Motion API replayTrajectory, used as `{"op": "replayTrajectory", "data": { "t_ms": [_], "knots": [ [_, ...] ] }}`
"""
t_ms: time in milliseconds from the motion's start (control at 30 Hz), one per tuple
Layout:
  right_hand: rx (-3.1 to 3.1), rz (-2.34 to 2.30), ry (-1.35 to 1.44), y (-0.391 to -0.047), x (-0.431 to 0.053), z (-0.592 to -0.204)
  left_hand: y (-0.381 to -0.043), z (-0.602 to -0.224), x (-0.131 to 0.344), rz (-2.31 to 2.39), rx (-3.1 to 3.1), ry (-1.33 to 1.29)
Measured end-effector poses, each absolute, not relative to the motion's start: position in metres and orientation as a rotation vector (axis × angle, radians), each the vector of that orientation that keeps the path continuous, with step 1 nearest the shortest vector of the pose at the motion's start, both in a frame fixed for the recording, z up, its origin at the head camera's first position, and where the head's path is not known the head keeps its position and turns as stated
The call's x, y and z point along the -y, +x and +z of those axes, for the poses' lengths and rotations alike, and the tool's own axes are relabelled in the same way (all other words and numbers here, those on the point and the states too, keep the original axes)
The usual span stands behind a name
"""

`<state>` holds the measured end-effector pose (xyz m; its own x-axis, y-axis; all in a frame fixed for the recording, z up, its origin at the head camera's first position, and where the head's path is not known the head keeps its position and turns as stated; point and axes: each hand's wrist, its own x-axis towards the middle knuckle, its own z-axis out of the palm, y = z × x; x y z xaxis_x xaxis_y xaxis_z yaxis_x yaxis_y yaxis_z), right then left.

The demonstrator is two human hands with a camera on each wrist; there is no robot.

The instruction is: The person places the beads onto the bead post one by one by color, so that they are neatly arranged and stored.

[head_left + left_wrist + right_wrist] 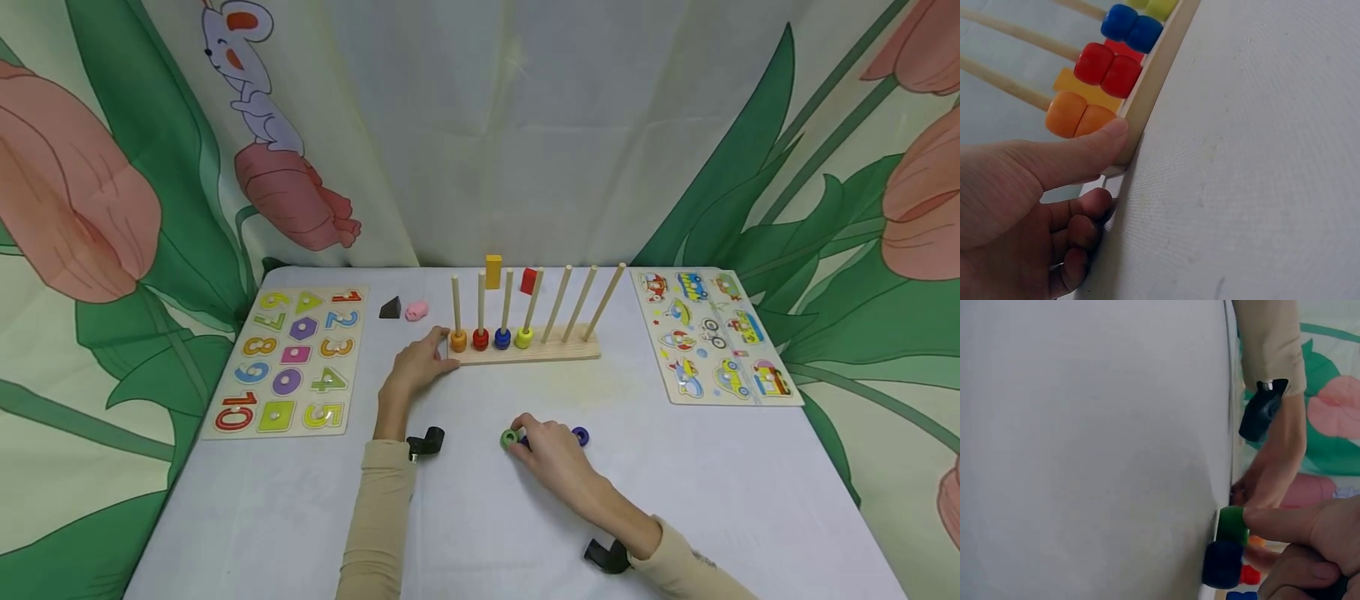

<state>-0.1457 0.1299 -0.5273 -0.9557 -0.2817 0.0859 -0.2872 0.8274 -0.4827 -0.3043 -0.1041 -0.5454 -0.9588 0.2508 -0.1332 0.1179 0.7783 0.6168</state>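
A wooden peg stand (525,354) with several upright pegs carries orange (458,341), red (481,339), blue (502,338) and yellow (523,337) beads on its left pegs. My left hand (420,364) grips its left end, thumb on the front edge beside the orange beads (1069,115). Nearer the front, my right hand (558,458) has thumb and index finger around a green bead (509,438) on the cloth. In the right wrist view a dark blue bead (1222,564) sits against the green one (1233,525). Another dark blue bead (580,436) lies just beyond the hand.
A number and shape puzzle board (283,362) lies left, a vehicle picture board (716,337) right. Behind the stand are a yellow block (492,272) and a red block (528,281). A dark block (390,308) and pink piece (416,311) lie left of it.
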Motion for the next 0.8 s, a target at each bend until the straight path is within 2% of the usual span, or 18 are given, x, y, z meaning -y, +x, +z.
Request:
{"op": "replayTrajectory", "data": {
  "t_ms": [133,533,800],
  "knots": [
    [2.937,0.773,0.467,-0.155,-0.133,-0.507,-0.304,-0.545,0.104,0.936,-2.758,0.291],
    [2.601,0.809,0.304,-0.21,-0.171,-0.403,-0.304,-0.544,0.105,0.944,-2.769,0.278],
    [2.509,0.715,0.214,-0.244,-0.182,-0.37,-0.302,-0.543,0.103,0.931,-2.763,0.271]
  ]
}}
